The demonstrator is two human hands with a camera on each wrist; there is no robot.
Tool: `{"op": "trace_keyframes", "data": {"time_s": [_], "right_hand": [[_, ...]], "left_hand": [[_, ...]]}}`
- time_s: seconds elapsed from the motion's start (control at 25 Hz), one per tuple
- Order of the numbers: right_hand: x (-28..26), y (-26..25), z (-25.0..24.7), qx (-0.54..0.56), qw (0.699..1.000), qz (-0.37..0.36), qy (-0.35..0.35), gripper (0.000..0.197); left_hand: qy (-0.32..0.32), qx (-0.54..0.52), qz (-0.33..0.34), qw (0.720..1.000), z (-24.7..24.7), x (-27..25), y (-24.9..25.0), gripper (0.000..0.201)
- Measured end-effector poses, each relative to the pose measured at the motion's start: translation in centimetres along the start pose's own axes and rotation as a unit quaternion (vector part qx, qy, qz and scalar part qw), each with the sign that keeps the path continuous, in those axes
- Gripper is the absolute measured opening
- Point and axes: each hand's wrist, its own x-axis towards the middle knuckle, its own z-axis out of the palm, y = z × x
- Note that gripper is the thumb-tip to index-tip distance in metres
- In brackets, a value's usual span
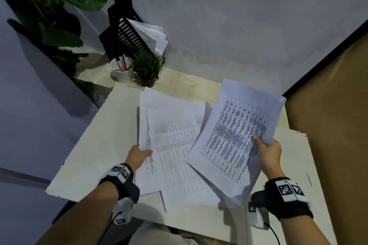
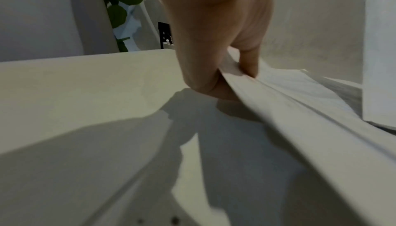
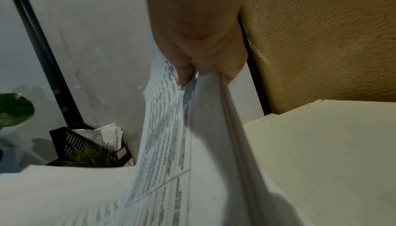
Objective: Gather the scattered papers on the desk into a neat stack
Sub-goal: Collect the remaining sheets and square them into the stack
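Several printed white sheets (image 1: 175, 141) lie fanned on the pale desk (image 1: 95, 141). My left hand (image 1: 139, 155) pinches their left edge, thumb on top and fingers beneath; the left wrist view shows that edge (image 2: 246, 84) lifted off the desk by the left hand (image 2: 216, 70). My right hand (image 1: 266, 151) holds a bundle of sheets with a printed table (image 1: 235, 137) tilted above the desk, thumb on top at its right edge. In the right wrist view the right hand (image 3: 199, 60) clamps the same bundle (image 3: 171, 145).
A black paper rack (image 1: 127, 38) with loose sheets, a white pen cup (image 1: 122, 71) and a small potted grass plant (image 1: 148, 67) stand at the desk's back. A big leafy plant (image 1: 49, 6) is at left. A tan wall (image 1: 334, 125) borders the right side.
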Motion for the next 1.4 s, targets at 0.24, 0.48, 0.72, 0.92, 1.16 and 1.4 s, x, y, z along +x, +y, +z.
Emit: {"op": "trace_keyframes", "data": {"time_s": [0.24, 0.48, 0.72, 0.92, 1.16, 1.4], "right_hand": [[-0.5, 0.1, 0.3, -0.012, 1.000, 0.000, 0.001, 0.017], [0.2, 0.3, -1.1, -0.041, 0.999, 0.008, 0.030, 0.027], [0.4, 0.0, -1.8, -0.073, 0.997, -0.007, 0.023, 0.022], [0.2, -0.9, -1.7, -0.120, 0.992, -0.025, 0.017, 0.003], [-0.3, -2.7, -1.1, -0.161, 0.986, -0.051, 0.004, 0.009], [-0.6, -3.8, 0.7, -0.181, 0.979, -0.092, -0.029, 0.019]], "left_hand": [[-0.011, 0.028, 0.015, 0.999, 1.8, 0.0, -0.4, 0.063], [-0.057, 0.010, 0.079, 0.995, 1.1, -0.3, -0.2, 0.035], [0.000, -0.071, 0.122, 0.990, -4.8, -2.3, 2.5, 0.031], [0.029, -0.098, 0.168, 0.980, -9.7, -4.0, 5.9, 0.033], [0.008, -0.075, 0.188, 0.979, -10.2, -4.9, 6.5, 0.028], [0.005, -0.039, 0.168, 0.985, -7.2, -4.8, 6.2, 0.026]]}}
